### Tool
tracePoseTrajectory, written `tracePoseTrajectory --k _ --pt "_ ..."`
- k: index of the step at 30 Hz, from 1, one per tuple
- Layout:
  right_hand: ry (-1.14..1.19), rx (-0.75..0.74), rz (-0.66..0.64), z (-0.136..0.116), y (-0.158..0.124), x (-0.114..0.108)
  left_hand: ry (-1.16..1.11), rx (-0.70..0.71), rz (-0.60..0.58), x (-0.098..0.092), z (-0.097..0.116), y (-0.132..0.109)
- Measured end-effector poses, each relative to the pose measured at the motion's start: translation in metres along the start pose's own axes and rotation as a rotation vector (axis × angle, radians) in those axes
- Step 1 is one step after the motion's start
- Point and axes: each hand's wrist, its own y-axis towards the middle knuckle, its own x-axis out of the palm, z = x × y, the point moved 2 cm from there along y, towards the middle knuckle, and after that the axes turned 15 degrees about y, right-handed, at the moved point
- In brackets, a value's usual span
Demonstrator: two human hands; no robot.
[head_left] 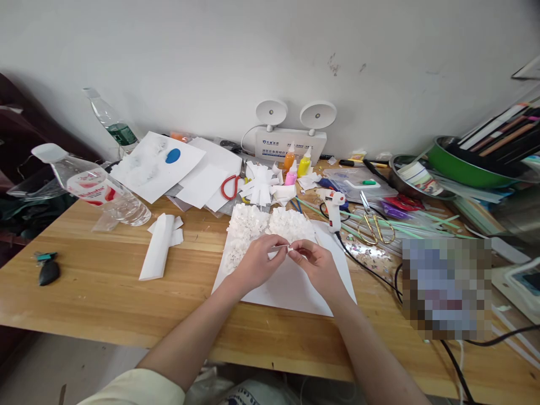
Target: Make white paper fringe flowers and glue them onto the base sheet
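Observation:
My left hand (257,260) and my right hand (314,261) meet over a white sheet (295,287) on the wooden table (105,281). Both pinch the ends of a small white paper strip (280,247) held between them, fingers closed. Just beyond the hands, white crumpled paper clusters (270,225) cover the far part of the sheet. A white glue gun (335,205) lies to the right of the clusters, its black cord trailing toward me.
Folded white paper (159,253) lies left of the sheet. A tipped water bottle (95,188), loose sheets (156,166), red scissors (230,185), paint bottles (297,163), gold scissors (375,225), glue sticks, a green bowl (468,166) and a wall lamp unit (291,140) crowd the back and right.

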Motion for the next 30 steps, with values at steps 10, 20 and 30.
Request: tracePoseTrajectory --k 10,20,30 --pt "-0.070 -0.089 0.172 -0.0019 -0.0006 0.0010 0.008 0.011 0.037 0.0015 -0.0009 -0.0005" --pt "-0.008 -0.061 0.225 0.0025 -0.0001 -0.0021 0.012 0.018 0.101 0.0002 -0.0003 -0.0014" --pt "-0.037 -0.047 0.227 0.0017 0.0000 -0.0022 -0.024 0.068 0.098 0.0003 0.0004 -0.0012"
